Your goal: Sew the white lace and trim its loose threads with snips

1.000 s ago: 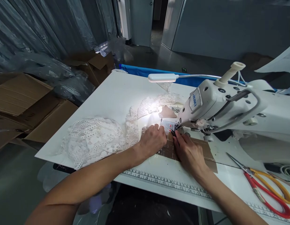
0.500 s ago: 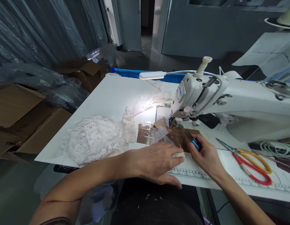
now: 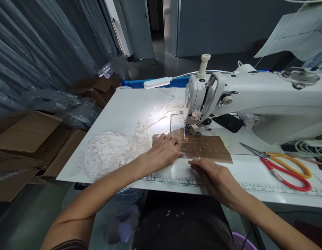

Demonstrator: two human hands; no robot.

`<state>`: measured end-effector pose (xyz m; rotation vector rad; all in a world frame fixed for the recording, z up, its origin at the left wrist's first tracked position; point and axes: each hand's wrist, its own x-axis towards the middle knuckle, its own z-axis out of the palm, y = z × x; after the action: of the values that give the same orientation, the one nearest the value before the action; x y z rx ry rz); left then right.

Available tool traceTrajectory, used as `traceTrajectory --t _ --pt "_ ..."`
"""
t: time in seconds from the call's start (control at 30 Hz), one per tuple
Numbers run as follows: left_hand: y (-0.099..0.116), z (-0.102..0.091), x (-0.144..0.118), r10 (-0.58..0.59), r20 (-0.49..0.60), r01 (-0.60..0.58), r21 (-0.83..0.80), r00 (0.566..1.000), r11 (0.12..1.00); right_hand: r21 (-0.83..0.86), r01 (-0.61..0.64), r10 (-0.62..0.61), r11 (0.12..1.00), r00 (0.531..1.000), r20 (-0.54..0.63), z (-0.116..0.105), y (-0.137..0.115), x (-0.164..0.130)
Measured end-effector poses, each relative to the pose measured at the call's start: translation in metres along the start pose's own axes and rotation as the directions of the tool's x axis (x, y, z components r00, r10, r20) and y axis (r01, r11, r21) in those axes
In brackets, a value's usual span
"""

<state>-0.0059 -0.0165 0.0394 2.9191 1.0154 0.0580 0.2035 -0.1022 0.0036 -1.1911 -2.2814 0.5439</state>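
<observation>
My left hand (image 3: pixel 166 151) is closed at the left part of a brown board (image 3: pixel 210 147), its fingers curled down over sheer white fabric (image 3: pixel 189 156) that is mostly hidden. A beige flap (image 3: pixel 178 133) sticks up between those fingers and the sewing machine's presser foot (image 3: pixel 186 130). Just right of it, my right hand (image 3: pixel 215 177) is curled low over the table's front edge. The blue-handled thread snips seen in it earlier are now covered by its fingers. White lace fabric (image 3: pixel 106 152) lies bunched to the left of my left hand.
The white sewing machine (image 3: pixel 254 93) stands at the right, with a lamp (image 3: pixel 157 82) shining beside its head. Scissors with red and orange handles (image 3: pixel 286 173) lie at the right. A printed ruler (image 3: pixel 173 180) runs along the front edge. Cardboard boxes (image 3: pixel 27 135) stand at the left.
My left hand has moved up and left, curling from spread fingers onto the sheer fabric. My right hand has drawn back off the brown board, and the snips have gone from sight. The view has shifted.
</observation>
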Motion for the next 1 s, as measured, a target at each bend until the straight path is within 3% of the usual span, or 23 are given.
traceTrajectory --t 0.1,0.27,0.37,0.5,0.6,0.7,0.8,0.9,1.0 --pt "0.005 0.009 0.005 -0.094 -0.018 0.095 0.12 0.995 0.988 0.014 -0.088 0.089 0.996 0.994 -0.057 -0.009 0.01 0.014" --pt "0.006 0.008 0.002 -0.155 -0.028 0.157 0.114 0.988 0.981 0.037 -0.201 0.204 0.979 0.974 -0.097 -0.011 0.02 0.06" --pt "0.001 0.004 -0.003 -0.15 -0.004 0.149 0.088 0.989 0.985 0.178 -0.285 0.299 0.942 0.952 -0.059 -0.008 0.018 0.077" --pt "-0.011 0.007 -0.007 -0.196 -0.001 0.196 0.028 0.981 0.98 0.283 -0.306 0.307 0.909 0.951 0.042 -0.004 0.017 0.074" --pt "-0.024 0.014 -0.006 -0.094 0.019 0.096 -0.111 0.995 0.989 0.258 -0.343 0.328 0.903 0.939 0.099 -0.002 0.018 0.063" --pt "-0.032 0.02 -0.004 0.012 -0.034 -0.023 -0.334 0.999 0.942 0.264 -0.393 0.366 0.881 0.919 0.147 -0.004 0.019 0.058" --pt "-0.03 0.02 -0.003 -0.061 -0.058 0.013 -0.613 0.997 0.79 0.303 -0.417 0.38 0.857 0.908 0.177 -0.007 0.019 0.058" --pt "-0.025 0.019 -0.003 -0.186 0.015 0.107 -0.861 0.982 0.496 0.355 -0.419 0.383 0.836 0.908 0.17 -0.009 0.017 0.058" --pt "-0.022 0.018 -0.003 -0.263 0.077 0.134 -0.969 0.962 0.207 0.337 -0.402 0.376 0.851 0.916 0.143 -0.008 0.014 0.057"
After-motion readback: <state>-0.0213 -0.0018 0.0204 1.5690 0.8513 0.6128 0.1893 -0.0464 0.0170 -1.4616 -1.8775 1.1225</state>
